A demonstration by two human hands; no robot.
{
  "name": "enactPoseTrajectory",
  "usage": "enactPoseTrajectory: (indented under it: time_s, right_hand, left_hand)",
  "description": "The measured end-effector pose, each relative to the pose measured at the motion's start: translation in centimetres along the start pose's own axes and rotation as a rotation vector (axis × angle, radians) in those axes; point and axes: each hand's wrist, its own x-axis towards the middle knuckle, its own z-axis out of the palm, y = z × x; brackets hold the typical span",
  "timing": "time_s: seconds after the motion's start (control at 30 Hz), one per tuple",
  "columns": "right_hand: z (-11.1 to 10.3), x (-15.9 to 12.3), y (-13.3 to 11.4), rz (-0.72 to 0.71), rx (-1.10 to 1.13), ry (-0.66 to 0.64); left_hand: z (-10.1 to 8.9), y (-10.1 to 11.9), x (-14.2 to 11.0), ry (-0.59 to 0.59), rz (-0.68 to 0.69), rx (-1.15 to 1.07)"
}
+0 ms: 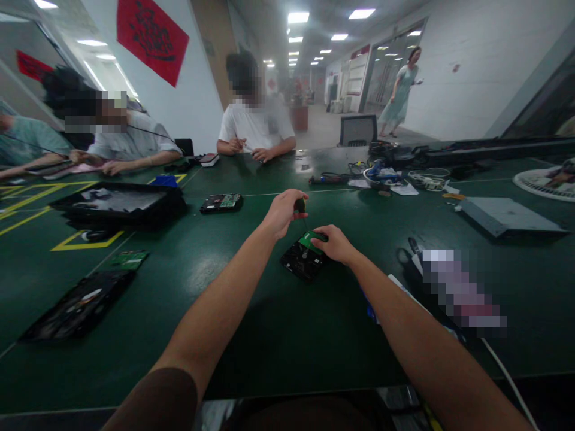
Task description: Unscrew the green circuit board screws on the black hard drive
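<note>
A black hard drive [302,258] with a green circuit board [309,240] at its far end lies on the green table [251,335] in front of me. My left hand [286,214] is closed around the dark handle of a screwdriver [300,206], held upright with its thin shaft pointing down at the board. My right hand [333,243] grips the drive's right far edge, its thumb resting on the board. The screwdriver's tip is too small to make out.
Another hard drive [221,203] lies farther back. To the left are a dismantled drive [81,302] and black trays [119,203]. Cables [384,173], a grey metal box [510,215] and a blurred-out device [462,290] are on the right. Several people sit around the table.
</note>
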Motion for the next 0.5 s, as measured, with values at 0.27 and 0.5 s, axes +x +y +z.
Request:
enactPoseTrajectory:
  time_s: [0.27, 0.5]
  right_hand:
    - [-0.06, 0.08, 0.02, -0.005, 0.005, -0.012]
    - [0.24, 0.33, 0.54, -0.037, -0.018, -0.025]
  left_hand:
    - [0.17, 0.11, -0.09, -0.056, -0.082, -0.101]
    - [-0.20, -0.05, 0.13, 0.017, 0.009, -0.004]
